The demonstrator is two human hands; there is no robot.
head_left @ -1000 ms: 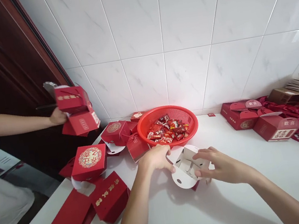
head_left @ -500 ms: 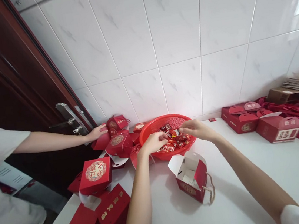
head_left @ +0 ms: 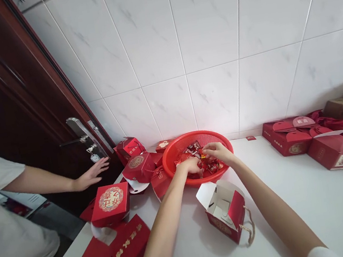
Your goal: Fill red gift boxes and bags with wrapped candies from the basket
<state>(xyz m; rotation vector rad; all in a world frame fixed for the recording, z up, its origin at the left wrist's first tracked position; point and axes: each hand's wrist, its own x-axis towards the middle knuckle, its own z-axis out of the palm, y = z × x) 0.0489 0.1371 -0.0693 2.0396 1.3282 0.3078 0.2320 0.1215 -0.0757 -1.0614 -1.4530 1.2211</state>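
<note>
A red plastic basket (head_left: pixel 169 148) holds several wrapped candies (head_left: pixel 193 147) in red and brown wrappers. Inside it, my left hand (head_left: pixel 192 166) reaches down among the candies with its fingers bent, and the fingertips are partly hidden. My right hand (head_left: pixel 219 152) is beside it over the candies, thumb and fingers curled together; whatever may be between them is too small to make out. In front of the basket stands an upright red gift box (head_left: pixel 221 224), its flaps raised, showing a white inside, with a twisted rope handle (head_left: pixel 251 226) hanging at its right.
Folded red boxes (head_left: pixel 111 199) pile up on the left of the white table (head_left: pixel 283 206). At the left, a person's hand (head_left: pixel 93 174) is held out near the door handle (head_left: pixel 78 140). More closed boxes (head_left: pixel 289 139) and dark red ribbons (head_left: pixel 334 119) lie at the right against the tiled wall (head_left: pixel 219 100).
My left hand has moved right and down into the candies; my right hand has shifted slightly. The other person's hand has drawn back from the boxes at the wall. The view has shifted a little.
</note>
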